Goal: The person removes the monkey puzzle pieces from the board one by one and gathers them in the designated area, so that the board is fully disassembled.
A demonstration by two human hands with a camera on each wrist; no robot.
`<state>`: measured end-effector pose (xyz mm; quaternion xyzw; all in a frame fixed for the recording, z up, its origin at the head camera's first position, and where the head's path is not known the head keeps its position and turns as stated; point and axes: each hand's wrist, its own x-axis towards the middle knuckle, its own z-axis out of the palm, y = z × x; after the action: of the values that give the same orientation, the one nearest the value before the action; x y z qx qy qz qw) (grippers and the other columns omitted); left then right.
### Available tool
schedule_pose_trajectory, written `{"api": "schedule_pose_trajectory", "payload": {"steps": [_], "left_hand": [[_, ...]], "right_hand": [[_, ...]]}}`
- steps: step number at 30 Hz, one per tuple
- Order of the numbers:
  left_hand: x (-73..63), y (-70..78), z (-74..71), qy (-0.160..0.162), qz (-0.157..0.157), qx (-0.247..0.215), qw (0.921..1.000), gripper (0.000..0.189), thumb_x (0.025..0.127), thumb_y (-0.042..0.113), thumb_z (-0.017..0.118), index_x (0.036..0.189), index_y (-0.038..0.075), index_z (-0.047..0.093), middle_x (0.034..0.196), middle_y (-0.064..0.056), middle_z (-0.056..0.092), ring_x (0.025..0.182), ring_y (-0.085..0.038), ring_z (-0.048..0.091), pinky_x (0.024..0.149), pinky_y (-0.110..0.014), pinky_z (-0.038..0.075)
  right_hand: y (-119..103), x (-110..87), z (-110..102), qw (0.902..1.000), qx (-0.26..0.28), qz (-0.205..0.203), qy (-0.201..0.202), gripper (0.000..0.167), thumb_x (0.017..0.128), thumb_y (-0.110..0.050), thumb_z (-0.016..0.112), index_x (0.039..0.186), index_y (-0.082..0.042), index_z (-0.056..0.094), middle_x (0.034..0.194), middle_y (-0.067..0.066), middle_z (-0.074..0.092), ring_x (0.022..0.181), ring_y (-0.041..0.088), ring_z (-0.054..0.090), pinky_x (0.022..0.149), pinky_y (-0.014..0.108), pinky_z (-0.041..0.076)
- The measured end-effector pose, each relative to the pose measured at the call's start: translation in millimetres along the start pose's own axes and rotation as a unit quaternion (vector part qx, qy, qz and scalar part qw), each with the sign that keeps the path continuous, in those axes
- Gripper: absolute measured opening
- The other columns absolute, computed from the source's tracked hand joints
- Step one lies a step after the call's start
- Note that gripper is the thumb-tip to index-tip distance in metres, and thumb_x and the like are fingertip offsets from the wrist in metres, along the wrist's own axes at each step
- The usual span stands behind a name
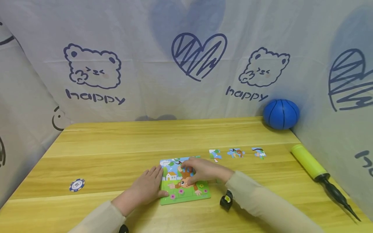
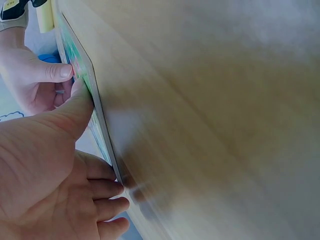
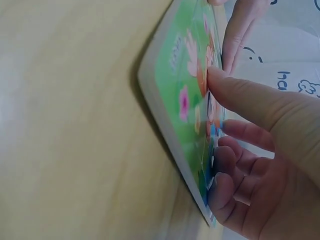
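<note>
A jigsaw puzzle [image 1: 186, 194] with a monkey, a small house and flowers on a green and blue ground lies on the table. At its left edge rests my left hand [image 1: 147, 186], fingers extended and thumb on the lower left border. Over the upper middle, my right hand [image 1: 204, 170] holds a puzzle piece [image 3: 209, 107] between thumb and bent fingers, low against the board; the hand covers part of the picture. Three loose pieces lie beyond on the right: one with green and blue [image 1: 215, 154], a middle one [image 1: 236, 153] and a branch one [image 1: 258, 152].
A blue and white poker chip [image 1: 77, 185] lies on the left of the wooden table [image 1: 116, 139]. A blue ball [image 1: 281, 114] sits at the far right corner. Along the right edge lies a yellow-green hand pump [image 1: 310, 161] with a black nozzle. Printed curtains stand behind the table.
</note>
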<state>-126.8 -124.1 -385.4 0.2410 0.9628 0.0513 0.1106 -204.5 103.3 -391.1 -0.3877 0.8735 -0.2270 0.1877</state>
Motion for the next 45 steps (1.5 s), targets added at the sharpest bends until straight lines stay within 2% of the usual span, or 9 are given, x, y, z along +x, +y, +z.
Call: {"api": "schedule_pose_trajectory", "payload": {"steps": [3, 9, 13, 18, 25, 31, 39, 45], "left_hand": [[-0.2, -0.6, -0.2, 0.002, 0.001, 0.003, 1.0000, 0.084, 0.085, 0.049, 0.057, 0.134, -0.014, 0.033, 0.142, -0.029, 0.027, 0.130, -0.041, 0.026, 0.106, -0.051, 0.023], [0.0, -0.7, 0.1, 0.004, 0.003, 0.009, 0.9999, 0.084, 0.085, 0.049, 0.056, 0.134, -0.014, 0.033, 0.142, -0.028, 0.027, 0.130, -0.041, 0.026, 0.106, -0.051, 0.023], [0.4, -1.0, 1.0, 0.004, 0.003, 0.011, 0.9999, 0.084, 0.085, 0.050, 0.056, 0.134, -0.014, 0.033, 0.142, -0.028, 0.027, 0.130, -0.041, 0.026, 0.106, -0.051, 0.023], [0.7, -1.6, 2.0, 0.004, 0.002, 0.011, 0.9999, 0.084, 0.085, 0.050, 0.056, 0.135, -0.014, 0.033, 0.142, -0.028, 0.028, 0.130, -0.040, 0.027, 0.105, -0.050, 0.024], [0.1, 0.2, 1.3, -0.002, -0.001, 0.013, 0.9999, 0.083, 0.086, 0.050, 0.054, 0.135, -0.013, 0.033, 0.143, -0.027, 0.027, 0.130, -0.039, 0.026, 0.106, -0.050, 0.024], [-0.1, -0.5, 1.2, 0.003, 0.001, 0.012, 0.9999, 0.083, 0.085, 0.049, 0.056, 0.135, -0.013, 0.033, 0.142, -0.028, 0.028, 0.130, -0.040, 0.027, 0.106, -0.050, 0.024], [-0.1, -0.4, 1.0, 0.006, 0.001, 0.013, 0.9999, 0.084, 0.085, 0.050, 0.056, 0.134, -0.014, 0.033, 0.142, -0.028, 0.028, 0.130, -0.040, 0.027, 0.105, -0.050, 0.024], [-0.1, 0.8, 1.0, 0.001, 0.001, 0.010, 0.9999, 0.083, 0.085, 0.049, 0.056, 0.135, -0.013, 0.033, 0.142, -0.027, 0.027, 0.130, -0.040, 0.026, 0.106, -0.050, 0.024]], "right_hand": [[1, 0.7, 0, 0.9998, 0.019, 0.000, 0.003, 0.056, 0.076, -0.026, 0.076, 0.124, -0.012, 0.049, 0.100, -0.005, 0.052, 0.088, 0.010, 0.051, 0.073, 0.024, 0.046], [1, -1.1, 1, 0.9984, 0.052, -0.008, 0.019, 0.051, 0.077, -0.024, 0.075, 0.119, -0.016, 0.047, 0.093, -0.006, 0.052, 0.080, 0.012, 0.051, 0.066, 0.024, 0.047], [1, -2.9, 1, 0.9967, 0.074, -0.013, 0.031, 0.039, 0.085, -0.019, 0.068, 0.119, -0.018, 0.048, 0.088, -0.005, 0.055, 0.071, 0.011, 0.054, 0.062, 0.025, 0.048], [1, -2.0, 1, 0.9927, 0.103, -0.026, 0.056, 0.026, 0.092, -0.012, 0.057, 0.117, -0.019, 0.052, 0.083, -0.004, 0.057, 0.069, 0.010, 0.055, 0.059, 0.025, 0.048], [0, -8.2, -3, 0.9789, 0.185, 0.000, 0.088, 0.015, 0.093, -0.013, 0.055, 0.108, -0.011, 0.055, 0.084, 0.000, 0.057, 0.072, 0.018, 0.055, 0.059, 0.028, 0.047], [14, -26.8, -16, 0.9692, 0.211, 0.025, 0.124, 0.008, 0.093, -0.014, 0.057, 0.096, -0.008, 0.060, 0.082, 0.008, 0.058, 0.064, 0.016, 0.049, 0.052, 0.025, 0.044], [42, -65.0, -33, 0.9585, 0.221, 0.068, 0.166, 0.011, 0.092, -0.014, 0.057, 0.094, -0.004, 0.060, 0.076, 0.009, 0.055, 0.058, 0.016, 0.043, 0.048, 0.025, 0.039], [66, -92.0, -40, 0.9543, 0.227, 0.083, 0.175, 0.017, 0.093, -0.015, 0.057, 0.094, 0.002, 0.059, 0.075, 0.016, 0.054, 0.058, 0.022, 0.045, 0.049, 0.029, 0.041]]}}
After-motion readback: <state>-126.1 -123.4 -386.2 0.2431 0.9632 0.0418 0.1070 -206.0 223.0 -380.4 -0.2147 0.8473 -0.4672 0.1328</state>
